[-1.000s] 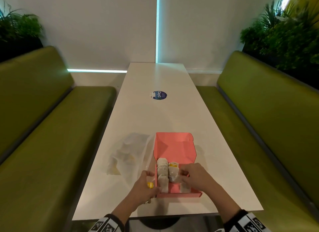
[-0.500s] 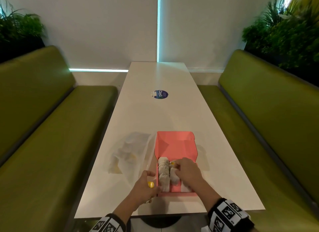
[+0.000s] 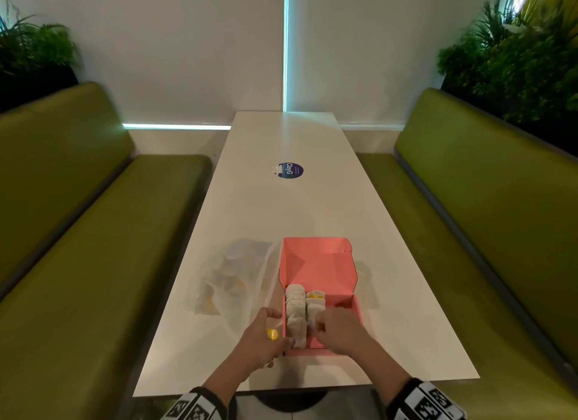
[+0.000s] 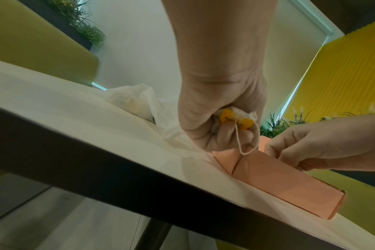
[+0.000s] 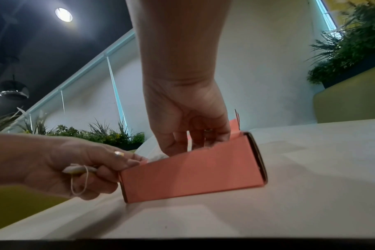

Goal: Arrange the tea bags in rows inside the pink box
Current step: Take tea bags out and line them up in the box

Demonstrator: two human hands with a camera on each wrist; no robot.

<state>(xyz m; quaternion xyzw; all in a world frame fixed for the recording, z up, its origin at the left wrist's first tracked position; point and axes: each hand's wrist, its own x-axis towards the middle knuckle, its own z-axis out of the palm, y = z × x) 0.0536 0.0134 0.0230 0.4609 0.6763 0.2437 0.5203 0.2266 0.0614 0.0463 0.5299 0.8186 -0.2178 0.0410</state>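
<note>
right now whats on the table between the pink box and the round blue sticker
Nothing: in the head view the white table is bare between the pink box and the sticker.

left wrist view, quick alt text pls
The left hand grips a tea bag with a yellow tag, string dangling, beside the pink cardboard box on the white table; the right hand reaches into the box.

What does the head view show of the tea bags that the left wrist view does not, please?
Only the head view shows the two rows of tea bags standing inside the pink box. Only the left wrist view shows the spare tea bag, yellow tag and looped string, which the left hand grips. Both show the plastic bag left of the box and the right hand reaching in.
</note>
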